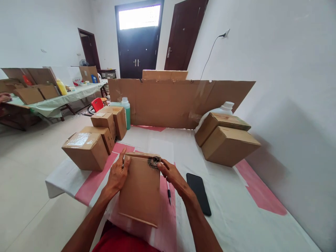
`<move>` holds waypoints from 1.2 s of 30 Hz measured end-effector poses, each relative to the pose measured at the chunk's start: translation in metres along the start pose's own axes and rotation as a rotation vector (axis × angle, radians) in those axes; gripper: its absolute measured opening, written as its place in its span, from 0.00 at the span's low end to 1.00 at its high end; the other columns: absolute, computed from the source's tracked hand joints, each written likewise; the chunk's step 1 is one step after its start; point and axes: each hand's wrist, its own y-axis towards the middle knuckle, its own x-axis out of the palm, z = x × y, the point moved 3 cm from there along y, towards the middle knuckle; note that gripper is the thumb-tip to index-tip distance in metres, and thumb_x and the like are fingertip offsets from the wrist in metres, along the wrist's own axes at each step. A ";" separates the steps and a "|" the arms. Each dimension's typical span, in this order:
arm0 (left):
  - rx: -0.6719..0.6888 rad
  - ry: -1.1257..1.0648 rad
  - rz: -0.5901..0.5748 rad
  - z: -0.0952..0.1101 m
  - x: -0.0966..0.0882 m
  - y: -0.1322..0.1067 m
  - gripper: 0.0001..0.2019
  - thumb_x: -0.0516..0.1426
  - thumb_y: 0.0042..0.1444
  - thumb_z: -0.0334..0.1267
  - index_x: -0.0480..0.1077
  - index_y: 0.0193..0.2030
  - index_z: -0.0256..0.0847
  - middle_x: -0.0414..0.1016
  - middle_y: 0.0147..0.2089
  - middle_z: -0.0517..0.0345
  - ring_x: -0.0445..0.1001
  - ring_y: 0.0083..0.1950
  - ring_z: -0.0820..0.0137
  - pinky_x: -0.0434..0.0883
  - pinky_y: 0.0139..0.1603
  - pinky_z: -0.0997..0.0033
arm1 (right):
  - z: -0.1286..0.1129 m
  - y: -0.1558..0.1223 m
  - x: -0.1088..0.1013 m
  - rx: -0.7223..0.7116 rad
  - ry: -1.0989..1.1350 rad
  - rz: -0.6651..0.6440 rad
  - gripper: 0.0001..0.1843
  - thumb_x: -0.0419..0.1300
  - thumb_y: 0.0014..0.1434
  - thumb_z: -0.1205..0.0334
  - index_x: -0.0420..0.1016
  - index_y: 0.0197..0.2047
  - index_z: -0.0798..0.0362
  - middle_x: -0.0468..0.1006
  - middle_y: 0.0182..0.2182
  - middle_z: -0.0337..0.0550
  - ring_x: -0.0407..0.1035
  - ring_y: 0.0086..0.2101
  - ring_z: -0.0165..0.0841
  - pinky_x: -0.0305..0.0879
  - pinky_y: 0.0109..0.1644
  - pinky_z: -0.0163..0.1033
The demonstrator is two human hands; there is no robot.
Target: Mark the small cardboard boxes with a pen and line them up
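Observation:
A brown cardboard box (pixel 140 192) is in front of me at the table's near edge, with a dark black scribble or smudge at its far right corner. My left hand (pixel 118 174) grips its far left edge, the thumb on the upper face and a finger stretched along the side. At the far right corner, my right hand (pixel 172 175) holds the edge beside the dark mark, its fingertips pressed there. The box hides part of the fingers. Just right of the box lies a pen (pixel 168 194), and farther right a black phone (pixel 198 194).
Several cardboard boxes (pixel 85 150) stand at the left, by a green bottle (pixel 126 113). Two more boxes (pixel 231 145) and a white jug (pixel 227 106) are at the right. A cardboard panel (pixel 168 103) spans the back. Another table (pixel 81 92) stands far left.

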 end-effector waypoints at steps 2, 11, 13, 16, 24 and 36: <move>0.007 0.037 -0.018 -0.002 0.001 -0.010 0.31 0.42 0.72 0.56 0.58 0.75 0.43 0.72 0.68 0.41 0.69 0.70 0.50 0.66 0.67 0.45 | 0.004 -0.007 0.005 0.025 0.051 -0.057 0.32 0.56 0.62 0.31 0.80 0.55 0.47 0.80 0.46 0.44 0.70 0.46 0.42 0.67 0.46 0.44; 0.318 0.291 0.239 0.063 -0.010 -0.019 0.32 0.61 0.63 0.54 0.64 0.70 0.46 0.67 0.67 0.42 0.66 0.68 0.49 0.63 0.68 0.43 | -0.010 -0.029 0.023 -0.028 0.297 -0.049 0.35 0.67 0.57 0.37 0.72 0.61 0.48 0.78 0.57 0.50 0.73 0.55 0.46 0.67 0.60 0.52; 0.333 0.350 0.149 0.073 -0.007 -0.020 0.24 0.63 0.60 0.54 0.74 0.59 0.46 0.75 0.59 0.47 0.72 0.61 0.50 0.65 0.64 0.45 | -0.013 -0.032 0.023 -0.034 0.226 -0.007 0.36 0.67 0.56 0.35 0.72 0.61 0.47 0.79 0.56 0.49 0.73 0.53 0.46 0.68 0.60 0.52; 0.300 0.369 0.032 0.078 -0.003 -0.022 0.16 0.62 0.61 0.51 0.79 0.50 0.46 0.81 0.51 0.53 0.76 0.55 0.53 0.67 0.59 0.50 | -0.013 -0.034 0.022 -0.005 0.201 0.025 0.36 0.66 0.56 0.34 0.73 0.61 0.46 0.79 0.55 0.48 0.73 0.52 0.47 0.69 0.57 0.51; 0.200 0.442 0.041 0.085 0.001 -0.037 0.09 0.62 0.61 0.45 0.80 0.45 0.49 0.81 0.46 0.57 0.77 0.51 0.54 0.63 0.55 0.49 | -0.027 -0.052 0.027 -0.050 0.200 0.010 0.25 0.63 0.62 0.41 0.77 0.54 0.50 0.81 0.50 0.46 0.73 0.50 0.44 0.69 0.53 0.46; 0.504 0.513 0.061 0.067 0.013 -0.047 0.37 0.64 0.56 0.63 0.65 0.65 0.42 0.77 0.57 0.45 0.72 0.56 0.47 0.63 0.58 0.47 | 0.090 -0.049 0.001 0.418 -0.310 0.383 0.14 0.70 0.54 0.54 0.69 0.29 0.50 0.80 0.32 0.51 0.76 0.44 0.50 0.63 0.46 0.46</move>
